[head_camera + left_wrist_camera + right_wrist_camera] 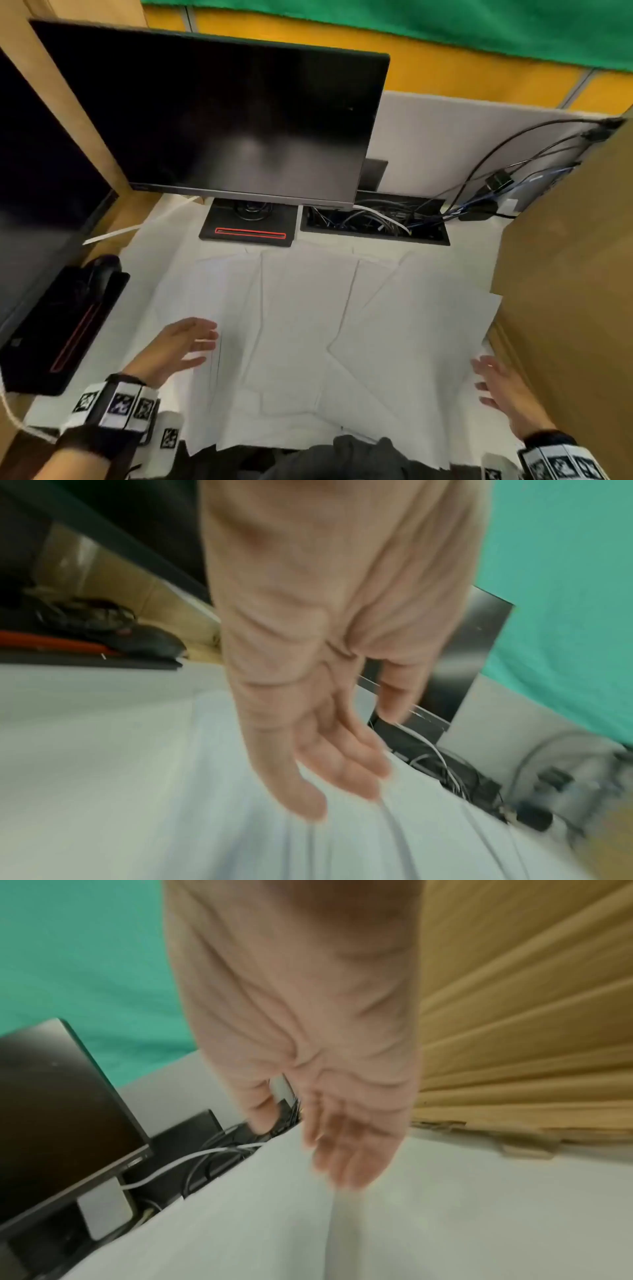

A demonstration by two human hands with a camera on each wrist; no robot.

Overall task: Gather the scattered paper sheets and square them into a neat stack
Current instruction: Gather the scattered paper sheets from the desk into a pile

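Observation:
Several white paper sheets (308, 329) lie fanned and overlapping across the white desk (171, 233), from the monitor base to the near edge. My left hand (191, 341) hovers over the sheets' left side with straight, spread fingers and holds nothing. The left wrist view shows the same left hand (342, 772) just above the paper sheets (342, 845). My right hand (489, 380) is open at the sheets' right edge, beside the cardboard. In the right wrist view the right hand (346, 1150) has relaxed fingers above a paper sheet (240, 1218).
A black monitor (219, 120) stands behind the sheets on its base (250, 226). To its right is a cable well (373, 222) full of wires. A second monitor (37, 192) and its base stand at left. A cardboard panel (575, 281) walls the right side.

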